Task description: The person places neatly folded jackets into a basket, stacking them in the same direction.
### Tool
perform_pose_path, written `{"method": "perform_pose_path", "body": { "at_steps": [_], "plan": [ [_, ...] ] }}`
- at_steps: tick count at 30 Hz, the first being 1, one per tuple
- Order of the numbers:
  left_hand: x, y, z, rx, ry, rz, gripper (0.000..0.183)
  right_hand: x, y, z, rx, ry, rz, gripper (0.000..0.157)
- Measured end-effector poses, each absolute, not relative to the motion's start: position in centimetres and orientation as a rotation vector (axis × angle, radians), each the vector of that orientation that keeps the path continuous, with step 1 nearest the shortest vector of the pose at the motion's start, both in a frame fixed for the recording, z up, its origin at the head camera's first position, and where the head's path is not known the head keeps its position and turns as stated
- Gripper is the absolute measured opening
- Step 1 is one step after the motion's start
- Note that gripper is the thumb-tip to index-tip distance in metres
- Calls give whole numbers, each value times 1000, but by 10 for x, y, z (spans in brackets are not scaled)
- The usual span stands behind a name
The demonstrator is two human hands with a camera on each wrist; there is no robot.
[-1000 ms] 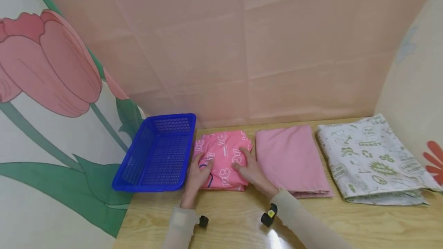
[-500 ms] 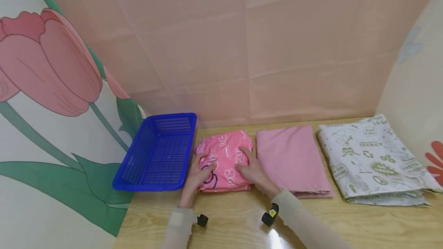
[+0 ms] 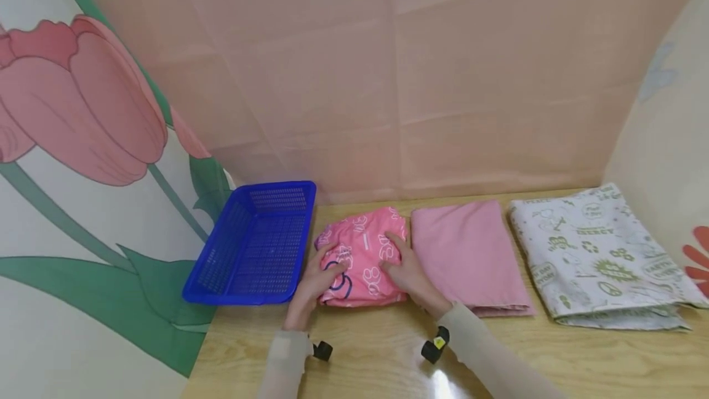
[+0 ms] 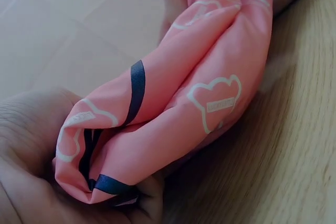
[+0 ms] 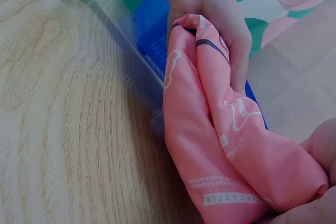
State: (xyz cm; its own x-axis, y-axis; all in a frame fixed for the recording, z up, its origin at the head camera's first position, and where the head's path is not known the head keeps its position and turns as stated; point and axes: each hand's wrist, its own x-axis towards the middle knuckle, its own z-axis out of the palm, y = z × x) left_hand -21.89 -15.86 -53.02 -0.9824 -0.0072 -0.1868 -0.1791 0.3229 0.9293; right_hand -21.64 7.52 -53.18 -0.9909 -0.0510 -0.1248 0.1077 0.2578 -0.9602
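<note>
Both hands hold a folded pink cloth with white outline prints and navy trim, in the head view just right of the blue basket. My left hand grips its left side, thumb on top; in the left wrist view, fingers pass under the cloth's folded end. My right hand grips the right side the same way. The right wrist view shows the cloth bunched into two thick layers between the hands. Whether it is fully off the table cannot be told.
A blue perforated basket stands at the left with nothing in it. Right of the hands lies a folded plain pink cloth, then a folded white cloth with green prints. A pink-beige sheet hangs behind the wooden table.
The pink printed cloth has bulged up and shifted slightly right between the hands, its outline now rounder. Both hands have moved only a little with it. The basket and other cloths stay put.
</note>
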Motion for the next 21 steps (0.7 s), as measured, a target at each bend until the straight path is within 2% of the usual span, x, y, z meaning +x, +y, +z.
{"method": "perform_pose_path", "body": {
  "at_steps": [9, 21],
  "plan": [
    [-217, -154, -531, -132, 2434, 1762, 72, -216, 79, -525, 68, 2394, -1804, 81],
    [-215, -148, -509, -104, 2443, 1894, 70, -218, 91, -515, -11, 2411, -1886, 80]
  ]
}}
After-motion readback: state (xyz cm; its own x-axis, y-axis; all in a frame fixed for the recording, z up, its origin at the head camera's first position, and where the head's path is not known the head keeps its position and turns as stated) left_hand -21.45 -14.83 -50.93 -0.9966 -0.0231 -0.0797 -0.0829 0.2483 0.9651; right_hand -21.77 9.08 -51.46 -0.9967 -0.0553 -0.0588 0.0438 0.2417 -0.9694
